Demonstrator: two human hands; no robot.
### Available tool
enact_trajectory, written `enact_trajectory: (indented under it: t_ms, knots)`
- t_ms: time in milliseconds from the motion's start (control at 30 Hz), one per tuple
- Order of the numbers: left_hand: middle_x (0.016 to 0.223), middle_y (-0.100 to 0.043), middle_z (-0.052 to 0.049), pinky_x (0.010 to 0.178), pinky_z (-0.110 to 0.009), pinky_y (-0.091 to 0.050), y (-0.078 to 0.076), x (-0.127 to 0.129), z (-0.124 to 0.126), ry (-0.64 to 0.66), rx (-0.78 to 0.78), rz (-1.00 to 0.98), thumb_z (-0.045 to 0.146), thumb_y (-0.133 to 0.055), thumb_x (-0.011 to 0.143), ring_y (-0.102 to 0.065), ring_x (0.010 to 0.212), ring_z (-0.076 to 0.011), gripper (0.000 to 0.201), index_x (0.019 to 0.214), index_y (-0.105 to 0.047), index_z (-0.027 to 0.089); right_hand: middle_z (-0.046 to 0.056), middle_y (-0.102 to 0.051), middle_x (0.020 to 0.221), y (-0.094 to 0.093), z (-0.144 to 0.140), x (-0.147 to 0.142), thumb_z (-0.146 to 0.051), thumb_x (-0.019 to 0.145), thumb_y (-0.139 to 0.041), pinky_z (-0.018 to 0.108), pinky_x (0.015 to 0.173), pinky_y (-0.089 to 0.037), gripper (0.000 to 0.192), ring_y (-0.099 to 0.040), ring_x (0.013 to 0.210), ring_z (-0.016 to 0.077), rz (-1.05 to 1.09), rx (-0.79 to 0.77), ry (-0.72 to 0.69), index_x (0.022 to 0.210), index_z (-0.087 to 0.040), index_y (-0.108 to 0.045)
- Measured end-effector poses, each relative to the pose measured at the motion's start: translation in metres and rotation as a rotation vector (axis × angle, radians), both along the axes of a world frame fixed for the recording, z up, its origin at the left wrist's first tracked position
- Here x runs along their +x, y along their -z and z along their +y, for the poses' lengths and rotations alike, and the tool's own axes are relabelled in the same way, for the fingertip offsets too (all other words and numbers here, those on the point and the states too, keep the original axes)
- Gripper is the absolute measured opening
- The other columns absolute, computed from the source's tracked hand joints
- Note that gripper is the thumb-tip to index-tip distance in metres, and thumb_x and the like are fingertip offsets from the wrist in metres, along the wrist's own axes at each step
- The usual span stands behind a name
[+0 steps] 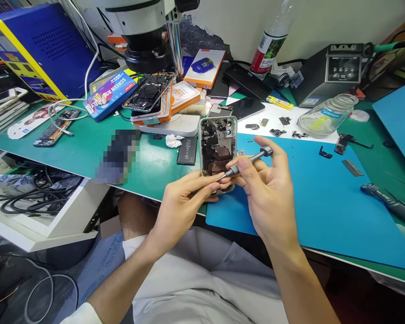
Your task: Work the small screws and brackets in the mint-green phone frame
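Head view, left side: a blue and yellow machine (37,42) stands at the far left of the green table (70,153), with a white cable (65,105) coiled in front of it and a blurred patch near the table's front edge.
Far middle: a microscope (148,36) hangs over a stack of orange boxes (182,96) and an opened phone (148,92); a small black battery (187,150) lies flat just left of the phone frame.
Left hand (178,207): its fingers (205,186) are closed on the near end of the phone frame (218,148), steadying it from the left.
Phone frame: open, insides showing, it rests at the left edge of the blue mat (324,207), near the table's front edge, its long side running near to far.
Right hand (263,189): fingers closed around a grey screwdriver (248,162), the tip set down into the near part of the phone frame.
Right side: small dark parts (278,132) lie scattered on the far part of the mat, beside a glass jar (327,117) on its side; a soldering station (334,72) stands behind, and a dark pen-like tool (388,202) lies at the right on the mat.
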State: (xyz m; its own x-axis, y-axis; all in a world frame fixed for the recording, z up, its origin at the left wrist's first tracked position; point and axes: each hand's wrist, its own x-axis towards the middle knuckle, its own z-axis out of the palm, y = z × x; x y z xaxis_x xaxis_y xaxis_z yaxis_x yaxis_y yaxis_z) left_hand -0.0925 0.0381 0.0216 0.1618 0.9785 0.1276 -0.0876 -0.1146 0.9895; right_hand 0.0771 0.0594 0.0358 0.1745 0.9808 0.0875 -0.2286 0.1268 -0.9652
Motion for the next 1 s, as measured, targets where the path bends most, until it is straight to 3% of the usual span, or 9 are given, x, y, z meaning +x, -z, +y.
enact_trajectory:
  t_ms: [167, 567, 733, 833, 1000]
  knots:
    - [0.128, -0.085, -0.002, 0.088, -0.025, -0.076, -0.001, 0.001, -0.001, -0.016, 0.000, -0.008, 0.031, -0.078, 0.109, -0.087, 0.108, -0.0190, 0.022, 0.127, -0.089, 0.036, 0.001, -0.083, 0.104, 0.000, -0.001, 0.000, -0.049, 0.096, -0.090, 0.031, 0.068, -0.071, 0.063, -0.083, 0.089, 0.0204, -0.009, -0.004, -0.003, 0.145, -0.033, -0.054]
    - [0.125, -0.087, -0.002, 0.086, -0.026, -0.077, -0.002, 0.003, -0.002, -0.033, -0.024, 0.017, 0.036, -0.080, 0.108, -0.086, 0.105, -0.0188, 0.021, 0.126, -0.090, 0.036, -0.001, -0.082, 0.098, 0.001, 0.000, 0.000, -0.046, 0.095, -0.093, 0.026, 0.069, -0.070, 0.063, -0.082, 0.089, 0.0180, 0.043, -0.003, -0.016, 0.143, -0.031, -0.056]
    - [0.119, -0.084, -0.002, 0.087, -0.027, -0.077, -0.001, 0.001, -0.003, -0.034, -0.011, 0.054, 0.034, -0.082, 0.106, -0.083, 0.098, -0.0163, 0.028, 0.133, -0.087, 0.034, -0.001, -0.079, 0.096, -0.001, 0.001, 0.002, -0.044, 0.094, -0.093, 0.028, 0.063, -0.067, 0.062, -0.079, 0.080, 0.0175, 0.095, -0.013, -0.051, 0.142, -0.030, -0.055]
    - [0.120, -0.078, -0.003, 0.085, -0.026, -0.076, 0.001, -0.003, -0.003, -0.007, -0.001, 0.093, 0.031, -0.078, 0.108, -0.081, 0.097, -0.0152, 0.036, 0.143, -0.083, 0.034, -0.001, -0.076, 0.095, -0.005, 0.001, 0.008, -0.044, 0.095, -0.091, 0.030, 0.058, -0.064, 0.064, -0.074, 0.070, 0.0165, 0.126, -0.005, 0.009, 0.145, -0.030, -0.053]
    - [0.135, -0.076, -0.003, 0.082, -0.019, -0.070, 0.001, -0.011, -0.003, 0.064, 0.025, 0.166, 0.019, -0.073, 0.108, -0.081, 0.098, -0.0130, 0.037, 0.141, -0.082, 0.034, -0.004, -0.071, 0.091, -0.014, -0.002, 0.013, -0.042, 0.098, -0.087, 0.031, 0.044, -0.052, 0.060, -0.063, 0.056, 0.0158, -0.047, 0.089, 0.096, 0.143, -0.039, -0.047]
